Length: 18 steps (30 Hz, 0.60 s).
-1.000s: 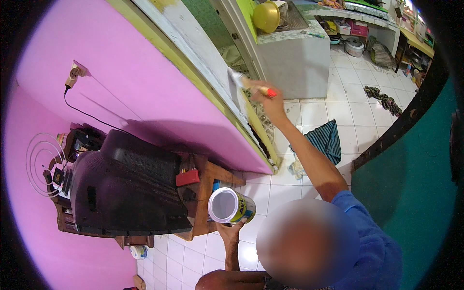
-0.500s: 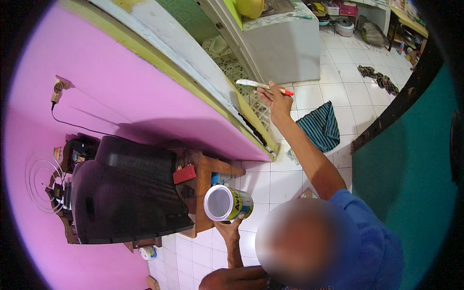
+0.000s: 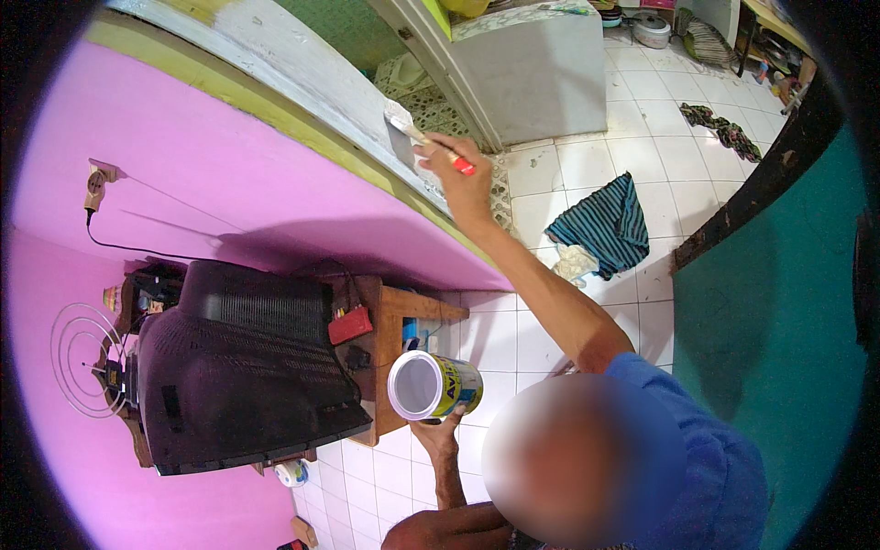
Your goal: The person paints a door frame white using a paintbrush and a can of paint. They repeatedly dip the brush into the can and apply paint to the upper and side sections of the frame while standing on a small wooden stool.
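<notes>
My right hand (image 3: 463, 179) is closed around a paintbrush (image 3: 414, 132) with a red-tipped handle. White paint coats its bristles, which touch the white-painted end face of the wall (image 3: 312, 78), beside a bare grey patch. Low in front of me, my left hand (image 3: 438, 433) supports a paint can (image 3: 438, 385) from beneath and the side. The can is tilted with its open mouth toward the left, and its inside looks whitish; how much paint it holds I cannot tell.
A black bulky television (image 3: 247, 367) stands left on a wooden table (image 3: 394, 321), with a red box (image 3: 350, 325) on it. A striped cloth (image 3: 605, 225) and a pale rag (image 3: 576, 263) lie on the white tiles. A teal panel (image 3: 770, 312) rises at right.
My right hand has moved left and a little forward, bringing the paintbrush from the air onto the wall's end face. My left hand keeps the can in nearly the same place.
</notes>
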{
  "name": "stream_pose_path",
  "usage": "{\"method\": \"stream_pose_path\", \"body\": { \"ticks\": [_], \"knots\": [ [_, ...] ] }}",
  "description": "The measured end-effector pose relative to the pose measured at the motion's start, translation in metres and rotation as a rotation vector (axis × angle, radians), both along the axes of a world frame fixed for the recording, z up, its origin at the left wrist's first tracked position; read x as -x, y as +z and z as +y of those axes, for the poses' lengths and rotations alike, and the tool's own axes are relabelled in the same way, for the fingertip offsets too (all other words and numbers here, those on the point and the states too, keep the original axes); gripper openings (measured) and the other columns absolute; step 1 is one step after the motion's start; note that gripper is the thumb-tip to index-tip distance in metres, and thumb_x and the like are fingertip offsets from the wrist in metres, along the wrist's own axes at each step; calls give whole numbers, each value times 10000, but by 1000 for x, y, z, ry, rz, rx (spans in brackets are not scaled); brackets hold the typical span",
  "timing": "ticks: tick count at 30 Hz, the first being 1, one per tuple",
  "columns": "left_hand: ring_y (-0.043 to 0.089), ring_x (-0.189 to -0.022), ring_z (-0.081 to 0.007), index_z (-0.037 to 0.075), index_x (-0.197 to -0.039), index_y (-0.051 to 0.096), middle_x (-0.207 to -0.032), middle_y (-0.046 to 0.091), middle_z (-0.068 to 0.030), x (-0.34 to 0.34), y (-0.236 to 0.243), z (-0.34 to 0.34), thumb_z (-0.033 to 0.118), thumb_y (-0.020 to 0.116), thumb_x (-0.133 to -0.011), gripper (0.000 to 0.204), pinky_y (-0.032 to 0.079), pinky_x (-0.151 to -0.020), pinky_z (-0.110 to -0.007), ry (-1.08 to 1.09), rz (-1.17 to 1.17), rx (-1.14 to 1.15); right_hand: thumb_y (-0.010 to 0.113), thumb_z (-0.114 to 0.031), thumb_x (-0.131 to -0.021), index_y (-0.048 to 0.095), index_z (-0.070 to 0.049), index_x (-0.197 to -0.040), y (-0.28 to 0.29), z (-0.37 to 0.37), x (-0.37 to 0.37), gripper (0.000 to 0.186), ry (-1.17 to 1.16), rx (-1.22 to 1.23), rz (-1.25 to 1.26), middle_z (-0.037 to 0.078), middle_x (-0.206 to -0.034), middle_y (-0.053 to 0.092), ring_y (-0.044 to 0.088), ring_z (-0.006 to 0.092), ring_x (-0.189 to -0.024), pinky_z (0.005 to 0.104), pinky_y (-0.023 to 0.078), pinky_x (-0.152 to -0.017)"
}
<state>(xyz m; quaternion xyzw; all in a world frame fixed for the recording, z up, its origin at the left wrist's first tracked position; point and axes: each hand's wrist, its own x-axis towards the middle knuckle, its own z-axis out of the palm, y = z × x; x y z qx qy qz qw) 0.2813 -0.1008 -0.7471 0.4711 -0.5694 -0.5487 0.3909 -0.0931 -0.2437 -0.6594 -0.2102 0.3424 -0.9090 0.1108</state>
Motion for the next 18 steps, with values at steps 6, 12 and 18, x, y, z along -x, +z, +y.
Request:
{"method": "stream_pose_path", "body": {
  "ticks": [6, 12, 18],
  "knots": [
    [644, -1132, -252, -22, -1368, 526, -1256, 641, -153, 2, 7, 2, -21, 925, -624, 845, 522, -1034, -398, -5, 6, 17, 659, -76, -990, 706, 78, -1170, 5, 17, 1, 242, 34, -101, 37, 165, -1181, 638, 727, 288, -1070, 348, 614, -951],
    [648, -1140, -264, -23, -1373, 521, -1258, 640, -158, 9, 10, 2, 30, 930, -640, 841, 528, -1030, -402, -19, -22, 32, 663, -92, -996, 652, 121, -1228, -39, 27, 16, 315, 100, -240, -3, 190, -1193, 666, 726, 281, -1068, 353, 600, -973],
    [651, -1142, -265, -40, -1371, 515, -1259, 630, -172, 14, 11, 1, 45, 928, -644, 840, 548, -1022, -408, -26, 16, 23, 649, -89, -1007, 643, 126, -1239, -74, 27, 13, 317, 124, -224, 45, 178, -1212, 644, 716, 288, -1095, 362, 602, -975]
  ]
}}
